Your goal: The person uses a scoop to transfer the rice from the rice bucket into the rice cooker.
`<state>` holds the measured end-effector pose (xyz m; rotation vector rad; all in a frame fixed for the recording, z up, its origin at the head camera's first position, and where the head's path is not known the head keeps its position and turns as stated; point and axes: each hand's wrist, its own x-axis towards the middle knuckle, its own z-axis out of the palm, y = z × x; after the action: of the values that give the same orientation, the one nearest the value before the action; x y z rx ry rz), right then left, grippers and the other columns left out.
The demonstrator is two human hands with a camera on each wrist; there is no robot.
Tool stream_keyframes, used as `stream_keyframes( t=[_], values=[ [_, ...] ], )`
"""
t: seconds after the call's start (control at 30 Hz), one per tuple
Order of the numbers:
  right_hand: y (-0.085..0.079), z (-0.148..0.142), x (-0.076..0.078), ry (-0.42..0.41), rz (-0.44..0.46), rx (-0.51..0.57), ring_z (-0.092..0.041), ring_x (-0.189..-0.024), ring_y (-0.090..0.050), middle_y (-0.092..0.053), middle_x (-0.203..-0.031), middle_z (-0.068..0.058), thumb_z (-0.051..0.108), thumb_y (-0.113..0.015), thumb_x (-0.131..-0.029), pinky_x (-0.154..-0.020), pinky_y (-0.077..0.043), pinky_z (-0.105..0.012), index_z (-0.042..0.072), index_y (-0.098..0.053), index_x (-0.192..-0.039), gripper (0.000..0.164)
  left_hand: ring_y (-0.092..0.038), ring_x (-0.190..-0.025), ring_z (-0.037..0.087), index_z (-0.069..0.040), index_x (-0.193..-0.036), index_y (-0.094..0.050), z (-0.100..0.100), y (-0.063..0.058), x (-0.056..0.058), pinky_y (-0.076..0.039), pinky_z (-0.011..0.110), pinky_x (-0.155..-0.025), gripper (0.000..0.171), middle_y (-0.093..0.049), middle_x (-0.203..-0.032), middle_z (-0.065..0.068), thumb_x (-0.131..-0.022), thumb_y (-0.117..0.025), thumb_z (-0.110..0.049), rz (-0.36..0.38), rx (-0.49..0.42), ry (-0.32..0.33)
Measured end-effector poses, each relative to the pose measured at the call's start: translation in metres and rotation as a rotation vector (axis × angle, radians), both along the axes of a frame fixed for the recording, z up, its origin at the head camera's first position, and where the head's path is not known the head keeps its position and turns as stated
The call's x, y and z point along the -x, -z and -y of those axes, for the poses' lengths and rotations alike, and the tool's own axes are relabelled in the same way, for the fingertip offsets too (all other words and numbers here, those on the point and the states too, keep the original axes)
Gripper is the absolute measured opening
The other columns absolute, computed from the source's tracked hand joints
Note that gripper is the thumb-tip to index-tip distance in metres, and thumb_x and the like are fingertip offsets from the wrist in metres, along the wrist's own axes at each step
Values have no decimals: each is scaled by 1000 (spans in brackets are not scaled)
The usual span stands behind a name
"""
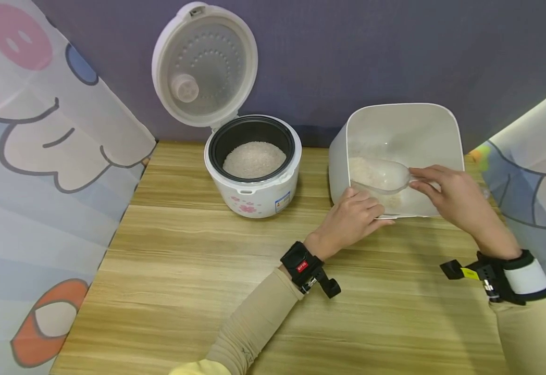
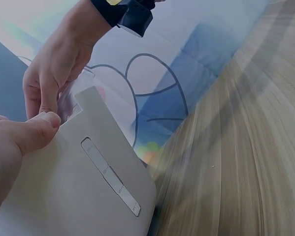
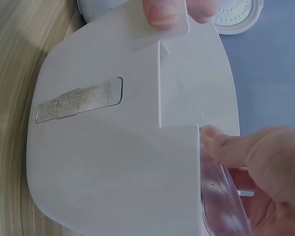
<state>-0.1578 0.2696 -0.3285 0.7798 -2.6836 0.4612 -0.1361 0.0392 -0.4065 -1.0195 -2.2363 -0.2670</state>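
In the head view, a white rice bin [image 1: 406, 122] stands at the right with its top uncovered and some rice low inside. My left hand [image 1: 355, 219] grips its near rim, the thumb on the outer wall. My right hand [image 1: 458, 198] reaches over the bin and pinches the handle of a clear scoop [image 1: 392, 176]. The scoop lies within the bin's opening, its mouth toward the left, with rice [image 1: 362, 172] showing at that end. From the right wrist view, the scoop [image 3: 221, 196] is partly hidden behind the bin's front wall [image 3: 113, 157], close to the notched rim.
To the left stands a white rice cooker [image 1: 254, 200] with its lid [image 1: 207, 67] raised and rice [image 1: 254, 160] in its dark inner pot. A wooden table [image 1: 170, 291] carries both. A dark wall panel [image 1: 371, 52] rises behind; cartoon-printed sheets [image 1: 24, 208] flank the table.
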Motion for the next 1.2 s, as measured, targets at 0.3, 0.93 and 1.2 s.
stream_keyframes(
  t=[0.3,0.93,1.2],
  values=[
    [-4,-4,-5,56,29,59,-45,-88,-71,-73,-111,-27,3,-76,-91,-71,-33,-7,-5,-72,-120,31,-61,-87,4,-26,-83,-69,1,-1,2,-37,26,-84,32,-69,-85,-19,-96,-66,-55,21,-25,7],
    [-20,-22,-7,69,-45,81,17,-92,-55,-74,-110,-24,5,-77,-92,-71,-35,-8,-2,-74,-119,29,-59,-84,4,-27,-81,-69,1,-1,2,-37,26,-83,32,-68,-83,-19,-95,-67,-56,13,-25,-5],
    [-45,-25,-9,47,-63,64,35,-89,-31,-74,-102,-27,10,-74,-96,-66,-34,-7,-4,-74,-118,26,-62,-88,3,-27,-83,-70,1,-2,1,-37,25,-84,32,-70,-87,-19,-98,-63,-55,34,-16,-3]
  ],
)
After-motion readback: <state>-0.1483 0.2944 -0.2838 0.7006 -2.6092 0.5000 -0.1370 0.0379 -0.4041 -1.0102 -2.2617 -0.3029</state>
